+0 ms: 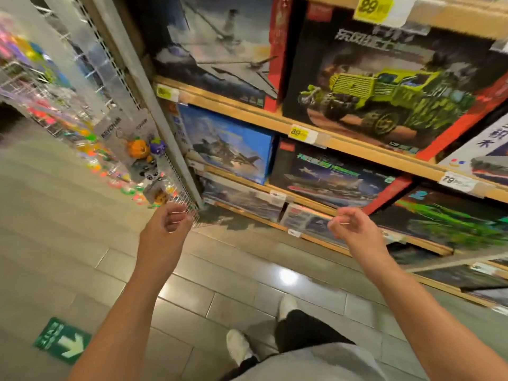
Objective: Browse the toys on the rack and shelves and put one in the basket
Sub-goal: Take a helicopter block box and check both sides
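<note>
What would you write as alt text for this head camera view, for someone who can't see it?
A person's left hand and right hand, both empty with loosely curled fingers, reach toward wooden shelves of boxed building-block sets, including a green truck box. Keychain toys hang on a rack at left; no basket shows.

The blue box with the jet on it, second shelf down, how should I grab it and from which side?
Probably by its two upright side edges, both hands coming straight from the front. The blue box stands on edge, broad face outward, so only the face and edges show. Its right edge looks close against the dark box, so tip the top forward first. The left hand and right hand hold nothing.
</note>
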